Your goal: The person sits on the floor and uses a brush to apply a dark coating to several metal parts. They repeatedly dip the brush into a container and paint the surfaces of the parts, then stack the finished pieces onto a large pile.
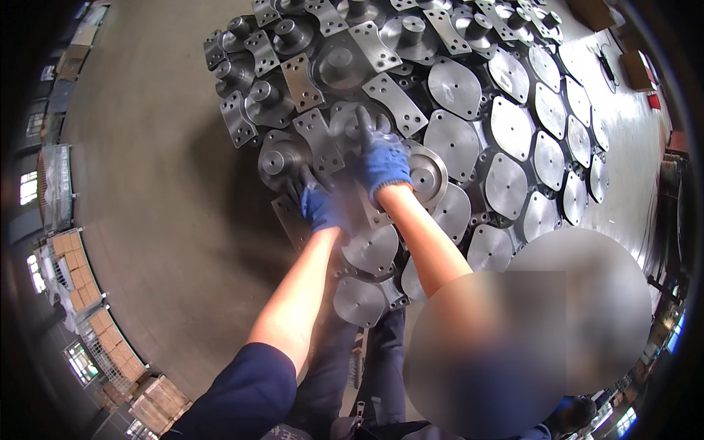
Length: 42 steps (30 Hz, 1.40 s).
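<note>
My left hand (320, 207), in a blue glove with dark fingers, reaches to the near left part of a large stack of grey metal parts. Its fingers are spread beside a round flange with a central stub (276, 160) and a flat plate with drilled holes (318, 139). My right hand (384, 155), gloved the same way, is further up, its fingers apart over another round flange (346, 123). Close to its wrist lies a ringed disc with a raised hub (426, 176). A curved plate with holes (394, 104) lies just beyond its fingers. I see nothing gripped in either hand.
Rows of flat oval metal discs (511, 128) cover the right side of the stack. More stubbed flanges (288, 32) and drilled plates stand at the far side. Concrete floor (161, 147) stretches left, with stacked cartons (77, 271) along the edge. A blurred patch hides the lower right.
</note>
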Motion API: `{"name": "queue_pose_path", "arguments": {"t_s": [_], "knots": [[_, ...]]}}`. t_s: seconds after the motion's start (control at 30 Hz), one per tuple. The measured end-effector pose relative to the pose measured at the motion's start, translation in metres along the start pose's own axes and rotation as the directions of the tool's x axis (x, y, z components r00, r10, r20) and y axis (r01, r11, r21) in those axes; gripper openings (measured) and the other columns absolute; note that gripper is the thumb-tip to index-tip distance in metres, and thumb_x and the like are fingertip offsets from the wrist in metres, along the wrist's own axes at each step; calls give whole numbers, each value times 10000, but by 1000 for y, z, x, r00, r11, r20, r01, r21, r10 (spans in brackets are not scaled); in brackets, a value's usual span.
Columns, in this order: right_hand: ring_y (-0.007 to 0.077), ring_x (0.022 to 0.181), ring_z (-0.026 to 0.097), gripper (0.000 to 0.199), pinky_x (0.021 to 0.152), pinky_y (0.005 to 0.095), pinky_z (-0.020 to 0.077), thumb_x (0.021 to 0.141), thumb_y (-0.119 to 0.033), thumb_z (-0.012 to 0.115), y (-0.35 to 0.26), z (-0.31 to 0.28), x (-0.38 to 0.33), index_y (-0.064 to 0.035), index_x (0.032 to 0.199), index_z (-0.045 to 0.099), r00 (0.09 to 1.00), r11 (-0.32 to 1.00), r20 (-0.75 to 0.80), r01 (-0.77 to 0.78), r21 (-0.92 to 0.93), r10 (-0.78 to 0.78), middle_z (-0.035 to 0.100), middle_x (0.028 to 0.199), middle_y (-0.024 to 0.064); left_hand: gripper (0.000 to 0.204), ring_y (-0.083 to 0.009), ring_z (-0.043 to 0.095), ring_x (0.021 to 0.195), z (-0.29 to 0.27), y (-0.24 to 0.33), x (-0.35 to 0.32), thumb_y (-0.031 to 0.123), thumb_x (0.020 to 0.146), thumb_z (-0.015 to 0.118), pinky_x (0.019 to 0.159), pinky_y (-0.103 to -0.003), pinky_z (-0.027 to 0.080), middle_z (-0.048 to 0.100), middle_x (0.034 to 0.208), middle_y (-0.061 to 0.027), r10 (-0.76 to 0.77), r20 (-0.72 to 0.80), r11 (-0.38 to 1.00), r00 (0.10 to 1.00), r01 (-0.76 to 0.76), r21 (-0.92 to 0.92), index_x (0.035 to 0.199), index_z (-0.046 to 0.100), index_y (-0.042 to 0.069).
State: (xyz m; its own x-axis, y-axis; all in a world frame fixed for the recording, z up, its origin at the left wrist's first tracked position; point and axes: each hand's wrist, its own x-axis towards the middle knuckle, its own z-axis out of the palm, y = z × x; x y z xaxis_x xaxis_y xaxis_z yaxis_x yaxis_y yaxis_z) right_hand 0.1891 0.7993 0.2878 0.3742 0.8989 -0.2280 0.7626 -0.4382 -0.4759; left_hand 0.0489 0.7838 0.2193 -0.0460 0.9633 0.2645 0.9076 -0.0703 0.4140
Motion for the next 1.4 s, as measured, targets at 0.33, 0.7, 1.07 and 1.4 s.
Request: {"name": "queue_pose_path", "arguments": {"t_s": [0.33,0.7,1.07,1.4], "knots": [[406,1082,602,321,885,477,509,821,-191,648,-11,30,51,-85,1117,584,993,988,35,-116,105,113,584,1174,221,355,-399,526,1144,-10,5,3,246,921,534,998,-497,380,605,1185,-226,-31,61,994,998,24,109,1172,596,3],[411,1025,629,382,849,487,521,825,-192,631,-2,31,55,-93,1180,532,998,999,37,-43,8,43,587,1153,222,335,-403,517,1159,-5,13,4,231,930,530,1004,-511,373,589,1208,-234,-41,51,996,998,37,87,1167,593,3],[361,1156,546,704,956,512,432,756,-360,701,32,8,-32,-138,1379,459,926,978,-349,78,-192,-143,520,1325,154,359,-397,518,1158,-5,8,4,235,914,532,992,-464,396,592,1211,-225,22,-14,995,1000,-21,98,1185,591,8],[397,1026,629,592,839,527,503,793,-320,687,-1,34,47,-90,1297,477,997,998,43,-61,19,60,579,1176,220,375,-394,521,1156,-10,8,5,245,925,511,1006,-476,378,598,1205,-234,-4,77,989,997,-7,144,1198,586,-1]]}}
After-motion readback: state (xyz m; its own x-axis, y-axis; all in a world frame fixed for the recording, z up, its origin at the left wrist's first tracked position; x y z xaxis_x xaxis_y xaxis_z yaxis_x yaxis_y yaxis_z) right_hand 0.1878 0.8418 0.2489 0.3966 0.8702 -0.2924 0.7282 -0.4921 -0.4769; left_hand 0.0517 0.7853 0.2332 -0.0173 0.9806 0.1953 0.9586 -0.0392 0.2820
